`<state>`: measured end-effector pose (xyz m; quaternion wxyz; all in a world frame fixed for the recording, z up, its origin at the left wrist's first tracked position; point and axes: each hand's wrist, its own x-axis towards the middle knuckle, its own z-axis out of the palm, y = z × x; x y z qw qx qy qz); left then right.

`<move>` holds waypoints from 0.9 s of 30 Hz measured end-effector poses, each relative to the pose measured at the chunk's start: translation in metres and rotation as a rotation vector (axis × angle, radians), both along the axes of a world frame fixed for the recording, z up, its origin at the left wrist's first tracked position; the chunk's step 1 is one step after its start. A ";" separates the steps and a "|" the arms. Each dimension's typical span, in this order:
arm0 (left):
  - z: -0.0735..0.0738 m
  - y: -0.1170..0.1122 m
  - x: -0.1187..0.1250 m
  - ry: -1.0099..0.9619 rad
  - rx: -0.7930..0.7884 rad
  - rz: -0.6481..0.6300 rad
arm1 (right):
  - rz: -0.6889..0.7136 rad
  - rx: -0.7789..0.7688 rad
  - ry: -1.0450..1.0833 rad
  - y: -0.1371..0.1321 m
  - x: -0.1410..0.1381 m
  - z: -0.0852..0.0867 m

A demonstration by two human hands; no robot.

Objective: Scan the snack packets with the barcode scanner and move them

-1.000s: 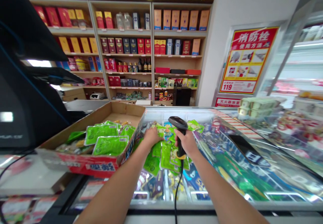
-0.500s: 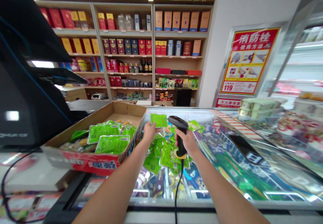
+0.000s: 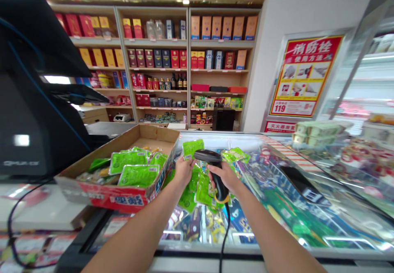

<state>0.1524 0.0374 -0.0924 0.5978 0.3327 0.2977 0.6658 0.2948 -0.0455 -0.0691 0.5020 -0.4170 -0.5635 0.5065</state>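
Note:
Pinched in my left hand is a green snack packet, held up above the glass freezer top. My right hand is wrapped round the handle of a black barcode scanner, whose head points left at the packet from close by. A black cable runs down from the scanner's handle. Under both hands lies a heap of loose green packets on the glass. To the left, a cardboard box holds several more green packets.
A dark monitor stand rises at the left. On the freezer's right side lies a black phone, with egg cartons farther back. Shelves of boxed bottles line the back wall beside a red fire-hydrant poster.
The scanner has tilted and moved left, its head now close to the packet in my left hand. That packet has turned slightly, and my left hand sits a little lower.

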 end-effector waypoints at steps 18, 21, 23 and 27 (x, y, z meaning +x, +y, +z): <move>-0.009 0.011 -0.001 -0.154 0.068 -0.005 | 0.002 -0.097 -0.034 -0.003 -0.003 0.003; -0.005 0.007 -0.001 -0.164 0.039 0.014 | 0.009 -0.088 -0.036 -0.002 -0.003 0.001; 0.001 0.003 -0.002 -0.140 0.014 0.046 | 0.007 -0.076 -0.026 -0.003 -0.004 0.001; 0.032 -0.010 -0.014 0.023 0.071 0.141 | 0.018 -0.036 0.011 -0.007 -0.008 0.007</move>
